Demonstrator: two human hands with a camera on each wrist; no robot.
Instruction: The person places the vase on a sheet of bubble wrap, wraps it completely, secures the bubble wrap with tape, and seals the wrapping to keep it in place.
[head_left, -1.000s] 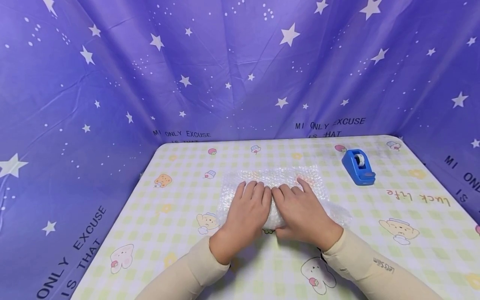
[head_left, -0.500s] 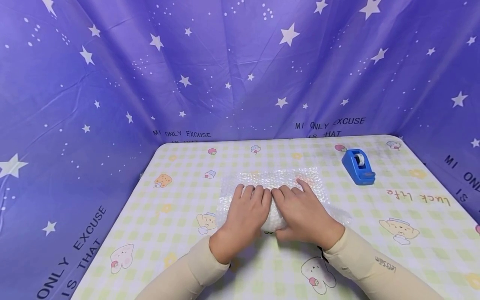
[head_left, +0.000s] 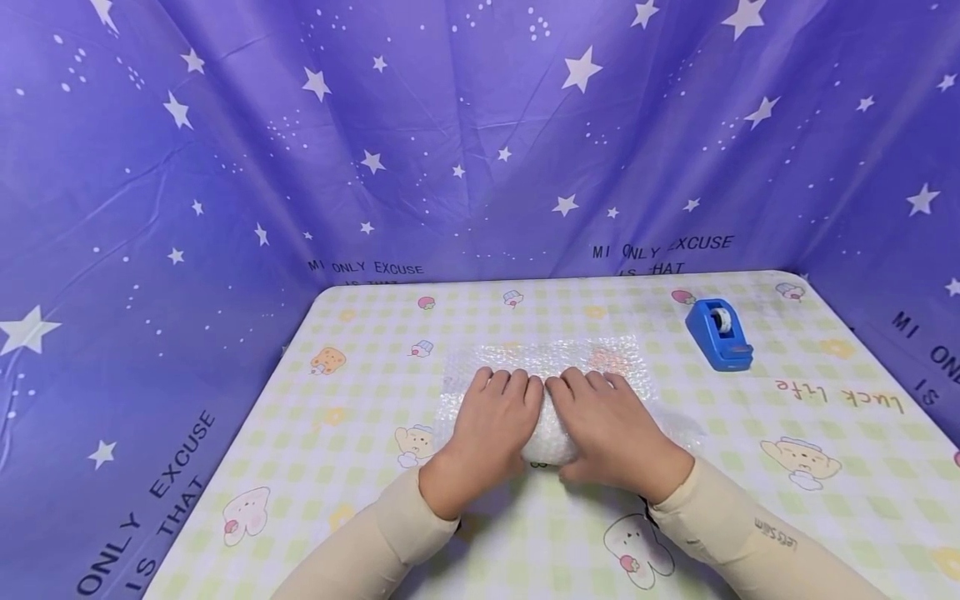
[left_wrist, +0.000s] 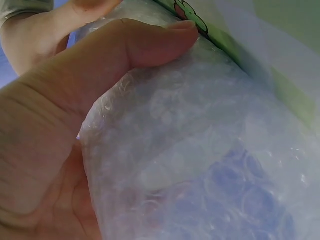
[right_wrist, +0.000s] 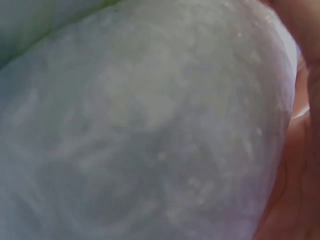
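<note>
A rolled bundle of clear bubble wrap (head_left: 551,443) lies mid-table, and a flat sheet of the same wrap (head_left: 551,354) extends from it toward the back. My left hand (head_left: 495,429) grips the bundle's left part, fingers curled over its far side. Gripping the right part, my right hand (head_left: 611,429) is close beside it. In the left wrist view the thumb (left_wrist: 150,45) presses along the near side of the roll (left_wrist: 200,130); a bluish patch shows through the plastic. The right wrist view is filled by the blurred wrap (right_wrist: 150,130). What is inside cannot be made out.
A blue tape dispenser (head_left: 720,335) with a roll of tape stands at the back right of the table. The checked tablecloth (head_left: 375,325) carries cartoon prints. A purple star-patterned curtain (head_left: 465,125) hangs behind and along both sides.
The right hand's fingers have come down onto the roll, the little finger no longer raised, and its thumb has shifted slightly right. The left hand holds nearly the same place.
</note>
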